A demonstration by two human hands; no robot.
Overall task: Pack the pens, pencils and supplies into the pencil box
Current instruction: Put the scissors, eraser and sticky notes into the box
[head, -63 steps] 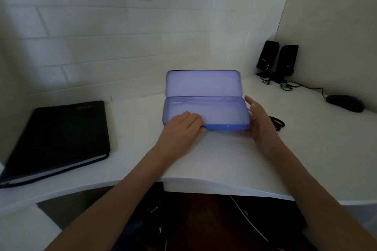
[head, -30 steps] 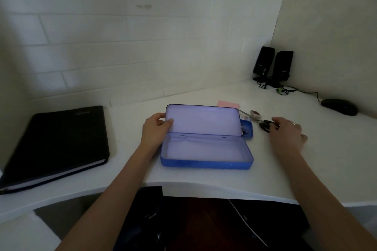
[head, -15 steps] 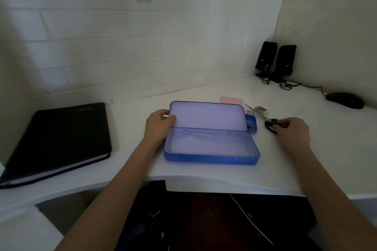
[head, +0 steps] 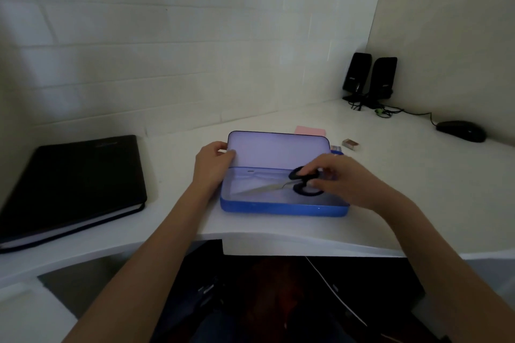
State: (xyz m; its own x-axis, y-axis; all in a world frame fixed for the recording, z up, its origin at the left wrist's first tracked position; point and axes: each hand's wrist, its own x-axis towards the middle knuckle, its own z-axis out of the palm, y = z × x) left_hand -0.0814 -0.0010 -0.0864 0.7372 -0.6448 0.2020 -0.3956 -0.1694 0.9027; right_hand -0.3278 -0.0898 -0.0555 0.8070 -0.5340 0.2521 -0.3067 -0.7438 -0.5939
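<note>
The scissors (head: pixel 289 184) are pinched by the right hand (head: pixel 348 181) inside the pencil box (head: pixel 284 207) at the desk's front edge; the lid is gripped by the left hand (head: pixel 213 166). They are best laid flat, blades lengthwise.

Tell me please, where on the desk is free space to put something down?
Bare desk lies between the black folder and the left hand, and right of the pencil box toward the mouse. Behind the box is crowded: pink notes, a small eraser. The right hand holds scissors over the box.
</note>
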